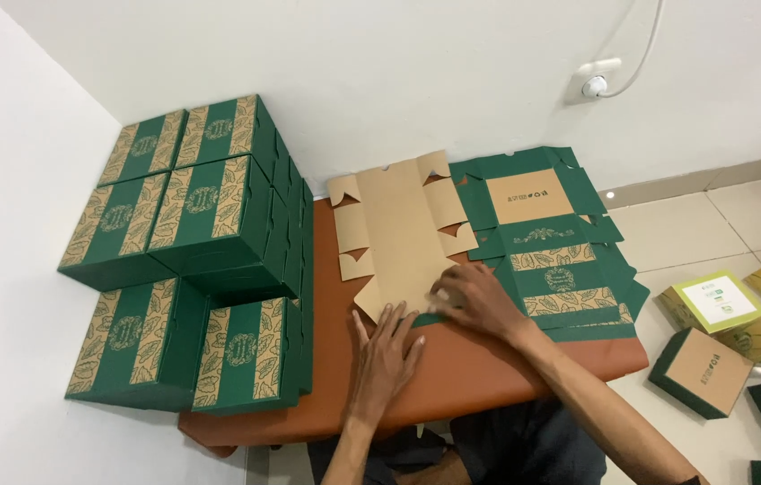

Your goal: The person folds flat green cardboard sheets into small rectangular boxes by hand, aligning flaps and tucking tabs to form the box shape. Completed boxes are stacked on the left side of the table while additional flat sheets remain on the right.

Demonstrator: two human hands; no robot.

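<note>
On the brown table top point(488, 373) I see my left hand point(387, 352) lying flat, fingers spread, pressing the near edge of an unfolded plain-brown box blank point(398, 229). My right hand point(475, 299) rests loosely curled on the blank's right edge, beside the stack of flat green blanks point(560, 260); folded green boxes point(205, 242) stand at left.

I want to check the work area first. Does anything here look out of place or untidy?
Mostly tidy. Only the loose boxes on the tiled floor at right lie scattered at odd angles, unlike the neat stacked green boxes at left.
</note>
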